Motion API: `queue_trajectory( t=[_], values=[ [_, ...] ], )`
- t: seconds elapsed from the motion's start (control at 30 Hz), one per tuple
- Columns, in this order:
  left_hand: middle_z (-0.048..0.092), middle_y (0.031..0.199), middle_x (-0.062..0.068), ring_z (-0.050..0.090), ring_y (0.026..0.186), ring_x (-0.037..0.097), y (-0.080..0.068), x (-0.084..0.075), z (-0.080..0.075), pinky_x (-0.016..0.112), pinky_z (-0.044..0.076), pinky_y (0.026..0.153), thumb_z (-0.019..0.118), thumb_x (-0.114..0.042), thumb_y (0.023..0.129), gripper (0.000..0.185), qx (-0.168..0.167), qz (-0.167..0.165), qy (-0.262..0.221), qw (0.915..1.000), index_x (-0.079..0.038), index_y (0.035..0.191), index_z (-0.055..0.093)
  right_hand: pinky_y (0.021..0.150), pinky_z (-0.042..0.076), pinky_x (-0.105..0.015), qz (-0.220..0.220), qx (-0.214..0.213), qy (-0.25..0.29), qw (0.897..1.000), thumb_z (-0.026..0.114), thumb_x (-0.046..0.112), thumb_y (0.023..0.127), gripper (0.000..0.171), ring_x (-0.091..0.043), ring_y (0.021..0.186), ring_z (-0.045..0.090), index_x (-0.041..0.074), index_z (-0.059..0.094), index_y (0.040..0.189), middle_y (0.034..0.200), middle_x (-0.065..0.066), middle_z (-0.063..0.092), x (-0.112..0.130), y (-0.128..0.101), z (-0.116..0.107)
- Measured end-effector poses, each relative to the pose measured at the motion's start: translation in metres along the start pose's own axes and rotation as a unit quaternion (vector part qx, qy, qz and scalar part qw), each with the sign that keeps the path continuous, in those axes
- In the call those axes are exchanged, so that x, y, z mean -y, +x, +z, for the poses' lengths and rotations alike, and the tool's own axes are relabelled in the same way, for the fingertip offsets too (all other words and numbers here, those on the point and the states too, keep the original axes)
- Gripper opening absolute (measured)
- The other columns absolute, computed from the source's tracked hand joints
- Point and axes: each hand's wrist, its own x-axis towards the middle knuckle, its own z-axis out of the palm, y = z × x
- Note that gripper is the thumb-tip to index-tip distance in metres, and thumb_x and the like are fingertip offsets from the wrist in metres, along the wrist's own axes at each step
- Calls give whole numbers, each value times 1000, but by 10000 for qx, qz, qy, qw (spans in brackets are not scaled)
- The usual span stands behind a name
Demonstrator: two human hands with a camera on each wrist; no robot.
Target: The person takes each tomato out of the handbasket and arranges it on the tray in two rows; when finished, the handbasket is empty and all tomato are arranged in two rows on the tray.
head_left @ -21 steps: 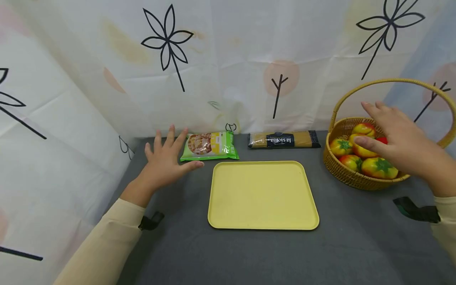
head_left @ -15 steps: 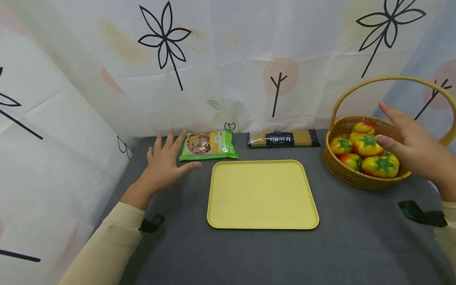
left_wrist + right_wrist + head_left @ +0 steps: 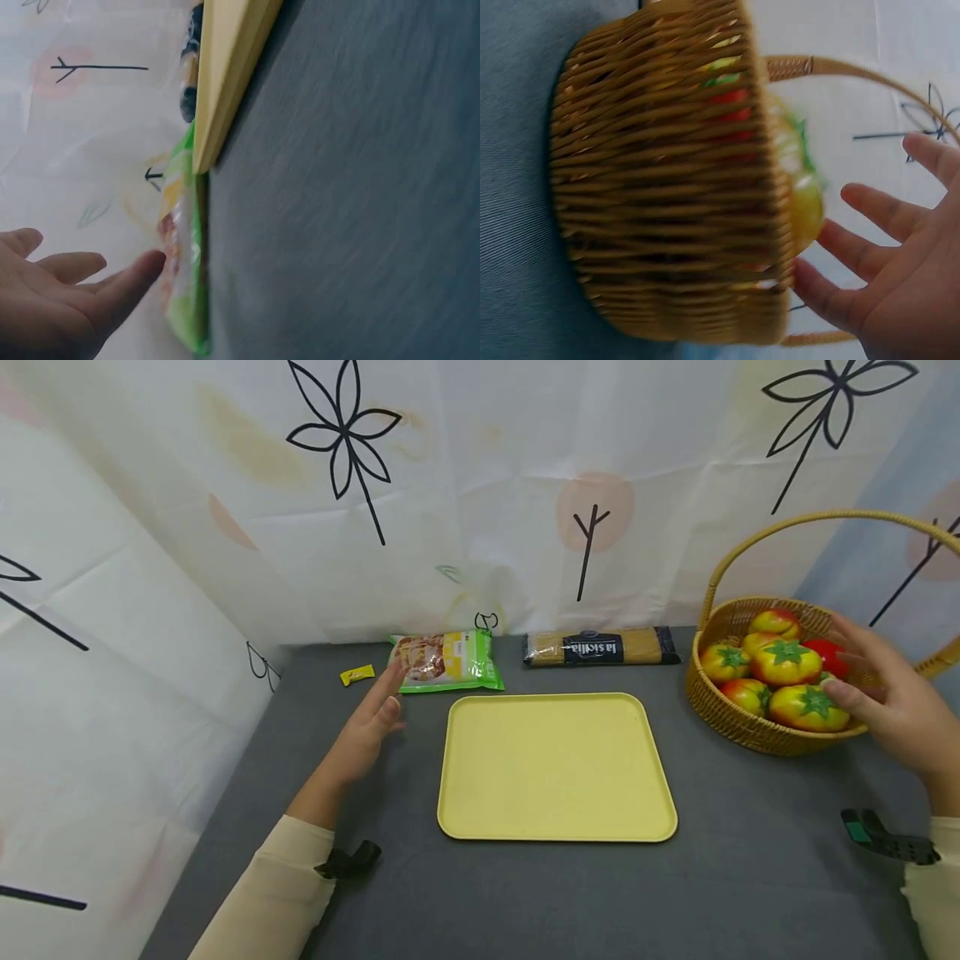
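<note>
- The grey counter [image 3: 525, 893] carries everything and runs under both hands; the head view shows it whole, each wrist view only a strip
- The yellow tray [image 3: 555, 766] lies between the two hands, just to the right of the left hand; the left wrist view catches only its edge [image 3: 229, 75]
- The wicker basket [image 3: 742, 731] with its arched handle sits just left of the right hand; the right wrist view shows its woven wall [image 3: 667, 187] side-on, a face the head view does not give
- The left hand [image 3: 371, 727] hovers with its grip wide, fingers straight, holding nothing; in the left wrist view a fingertip [image 3: 146, 266] is at the edge of the green snack bag [image 3: 187, 300], though contact cannot be told
- The right hand [image 3: 896, 710] has its grip wide too, fingers spread and empty, beside the basket's near-right rim
- The spaghetti pack [image 3: 600, 648] lies well beyond the left hand, behind the tray
- The tomatoes [image 3: 786, 662] fill the basket, the nearest just beside the right fingertips
- A small yellow wrapper [image 3: 357, 674] lies just ahead of the left hand, seen only from the head
</note>
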Motion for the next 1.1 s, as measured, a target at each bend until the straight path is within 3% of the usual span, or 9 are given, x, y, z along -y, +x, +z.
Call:
queue_trajectory(
  t=[0.1,0.17,0.23,0.37,0.53,0.63,0.7,0.8,1.1],
  values=[
    [8,178,26,20,155,60,0,8,10,79,35,114,39,-78,106,100,43,-144,-779,9969,-17,177,4,129,12,-52,166,-57,54,9998,59,13,112,79,-47,159,21,23,15,178,176,-29,16,-11,-6,4],
    [8,177,29,22,154,62,-2,13,17,78,37,113,40,-82,103,106,85,-259,-1164,9928,-16,177,2,121,17,-27,326,-83,23,9994,63,14,111,83,-30,157,27,25,15,177,174,-29,20,-17,-9,9],
    [8,176,30,25,153,62,-4,19,23,75,40,112,41,-83,102,109,152,-325,-1508,9879,-16,177,1,113,21,-16,469,-115,-36,9988,69,16,109,87,-25,154,32,24,16,177,171,-33,24,-20,-10,13],
    [12,176,30,27,155,55,-8,26,35,69,46,111,43,-76,107,101,261,-422,-1782,9827,-16,177,2,96,32,-10,622,-92,-220,9978,79,18,103,92,-53,140,43,14,24,176,163,-39,33,-19,-5,15],
    [23,176,21,30,159,35,-9,33,45,57,46,116,55,-39,116,78,208,-856,-1545,9841,-18,177,11,89,47,-37,458,194,-632,9968,88,15,95,92,-68,118,44,-5,33,167,151,-46,36,-25,3,11],
    [30,175,16,32,159,29,-10,37,48,49,44,120,68,-19,111,84,195,-991,-1403,9849,-13,176,16,87,44,-64,458,481,-979,9930,89,15,94,95,-68,119,44,-13,31,163,145,-48,38,-26,5,9],
    [32,174,14,33,159,29,-12,37,48,46,42,121,74,-12,107,87,190,-1017,-1292,9862,-8,175,20,88,42,-73,501,668,-1141,9900,88,16,95,94,-68,120,44,-16,29,162,142,-49,39,-25,6,8],
    [35,173,13,35,158,28,-13,38,49,42,46,117,79,-7,102,86,164,-1082,-1146,9874,-5,172,29,90,37,-82,574,815,-1358,9857,83,18,99,88,-70,119,42,-20,30,158,140,-51,37,-23,5,6],
    [42,168,18,51,146,37,-11,38,52,37,57,105,81,4,97,81,166,-1298,-1062,9857,-3,167,41,84,37,-76,322,355,-1550,9868,82,16,101,59,-60,109,42,-21,53,137,130,-44,43,-15,-3,7]
  ],
)
